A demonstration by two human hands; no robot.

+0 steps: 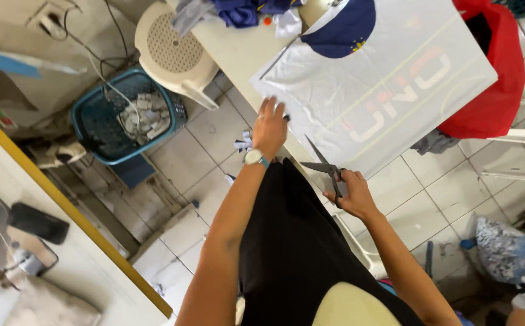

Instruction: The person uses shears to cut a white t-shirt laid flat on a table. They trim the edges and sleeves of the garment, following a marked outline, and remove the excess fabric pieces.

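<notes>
A white printed fabric sheet [395,78] with red and pale lettering lies spread on a cream table [238,54], hanging over its near edge. My left hand [270,128], with a wristwatch, rests flat on the sheet's near left corner. My right hand [350,192] grips a pair of grey scissors [321,164], blades open and pointing at the sheet's near edge. A navy curved fabric piece [344,27] lies on the far part of the sheet.
A white plastic stool [175,51] and a teal basket [124,115] of scraps stand left of the table on the tiled floor. A red bag [495,72] hangs at the right. Blue cloth [244,11] is piled at the table's far end. A yellow-edged counter [63,241] runs along the left.
</notes>
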